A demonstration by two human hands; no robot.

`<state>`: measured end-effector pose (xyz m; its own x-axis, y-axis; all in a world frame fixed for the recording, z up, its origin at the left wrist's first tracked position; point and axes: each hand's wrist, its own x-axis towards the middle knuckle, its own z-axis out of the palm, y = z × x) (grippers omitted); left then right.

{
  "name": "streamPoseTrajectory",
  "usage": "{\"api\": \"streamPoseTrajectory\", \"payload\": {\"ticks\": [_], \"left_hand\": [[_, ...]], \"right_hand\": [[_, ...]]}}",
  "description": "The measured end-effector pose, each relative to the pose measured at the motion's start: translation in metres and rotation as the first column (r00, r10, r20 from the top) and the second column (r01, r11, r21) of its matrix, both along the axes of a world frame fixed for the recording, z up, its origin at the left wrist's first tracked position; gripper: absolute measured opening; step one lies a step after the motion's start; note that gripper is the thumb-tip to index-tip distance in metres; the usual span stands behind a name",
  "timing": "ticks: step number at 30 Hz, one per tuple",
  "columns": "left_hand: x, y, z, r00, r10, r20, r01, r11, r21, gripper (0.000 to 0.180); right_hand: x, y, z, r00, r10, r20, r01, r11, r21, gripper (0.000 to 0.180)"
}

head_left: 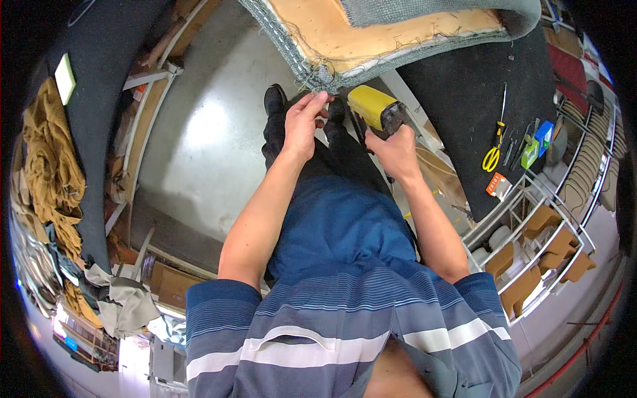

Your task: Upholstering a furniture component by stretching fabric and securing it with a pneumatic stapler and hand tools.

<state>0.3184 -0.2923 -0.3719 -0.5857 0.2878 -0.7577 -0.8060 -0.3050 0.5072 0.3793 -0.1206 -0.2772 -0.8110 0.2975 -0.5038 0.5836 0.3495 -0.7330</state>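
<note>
An upholstered wooden panel [391, 33] with grey-green fabric wrapped over its edges is at the top middle, its corner pointing toward me. Loose threads and frayed fabric [321, 76] hang at that corner. My left hand [304, 127] is closed at the corner, thumb and fingers pinching the fabric edge; the fingertips are partly hidden. Just to the right, my right hand [398, 151] grips a yellow and black staple gun [373, 107] by its handle. The staple gun's nose is close to the panel's lower edge, and I cannot tell whether it touches.
On the black-covered table [458, 99] at right lie yellow-handled scissors [491, 159], a screwdriver [502, 109], and small green and blue boxes [545, 136]. Brown fabric [50, 166] is piled on the left table. A white rack [531, 259] holds brown curved pieces.
</note>
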Motion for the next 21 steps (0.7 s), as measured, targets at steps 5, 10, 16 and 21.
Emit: {"api": "streamPoseTrajectory", "payload": {"ticks": [5,10,16,21], "left_hand": [[-0.001,0.001,0.000,1.000,0.012,-0.018,-0.012,0.999,-0.038,0.027],[-0.002,0.003,0.001,1.000,0.012,-0.004,-0.012,1.000,-0.019,0.024],[-0.009,-0.013,-0.011,0.995,-0.094,-0.040,0.097,0.993,0.070,0.028],[-0.033,-0.041,-0.026,1.000,0.025,0.011,-0.027,0.955,0.296,0.044]], "right_hand": [[-0.003,-0.005,-0.004,0.999,0.032,0.024,-0.034,0.997,0.073,0.030],[-0.010,-0.017,-0.001,0.998,0.027,0.052,-0.037,0.980,0.195,0.033],[0.002,0.020,-0.004,0.994,0.059,-0.097,-0.050,0.995,0.086,0.037],[0.025,0.078,0.015,0.997,-0.043,-0.065,0.058,0.964,0.260,0.043]]}}
